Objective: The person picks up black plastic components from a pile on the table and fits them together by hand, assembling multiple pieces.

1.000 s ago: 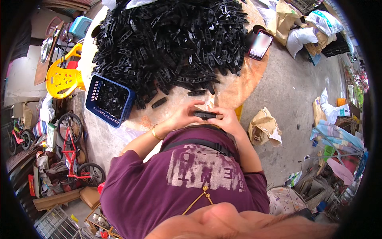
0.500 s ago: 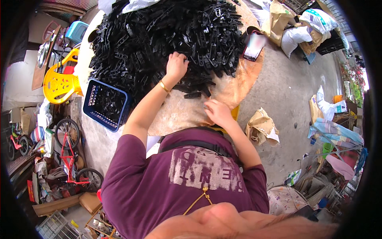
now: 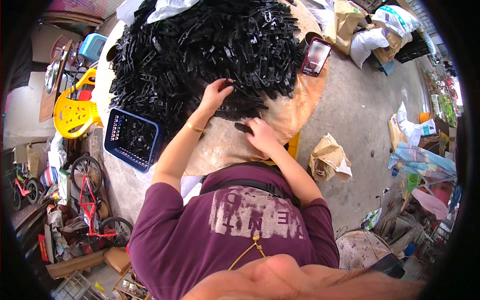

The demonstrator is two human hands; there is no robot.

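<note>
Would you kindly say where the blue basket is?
In the head view, the blue basket sits at the left table edge, beside the pile of black parts.

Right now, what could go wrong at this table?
1. The smartphone sits near the right edge of the table; a bump might knock it off.
2. The left hand is at a loose heap of black plastic pieces; some might slide down.
3. The right hand touches a single black piece near that heap; sliding ones could mix with it.
</note>
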